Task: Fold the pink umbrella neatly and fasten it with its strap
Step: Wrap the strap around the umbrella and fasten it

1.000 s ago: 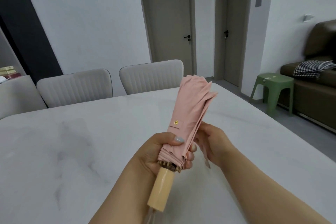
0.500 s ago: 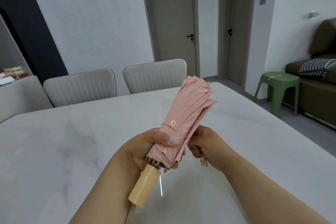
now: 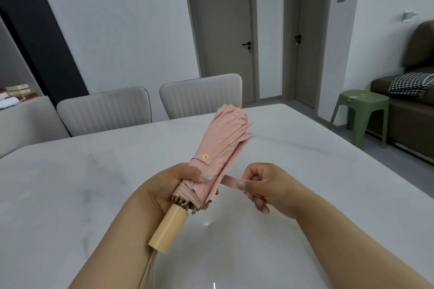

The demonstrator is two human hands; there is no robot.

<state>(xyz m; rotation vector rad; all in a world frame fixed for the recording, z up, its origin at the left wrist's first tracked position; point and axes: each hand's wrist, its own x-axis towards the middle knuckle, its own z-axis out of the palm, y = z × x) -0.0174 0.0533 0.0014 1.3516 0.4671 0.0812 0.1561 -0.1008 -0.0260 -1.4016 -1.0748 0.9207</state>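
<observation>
The pink umbrella (image 3: 223,143) is folded and held tilted above the white marble table (image 3: 70,195), its tip pointing up and to the right. My left hand (image 3: 169,190) grips its lower end just above the pale wooden handle (image 3: 168,227). A gold snap stud (image 3: 205,156) shows on the canopy. To the right of the umbrella, my right hand (image 3: 265,187) pinches the end of the pink strap (image 3: 231,181) between thumb and forefinger, pulled out sideways from the bundle.
Two light padded chairs (image 3: 199,98) stand at the table's far edge. A green stool (image 3: 361,110) and a dark sofa with a checked cloth (image 3: 411,84) are on the right. Two doors are behind.
My right hand has come out from behind the umbrella and drawn the strap out to the right. The umbrella has tilted slightly more, its handle lower left.
</observation>
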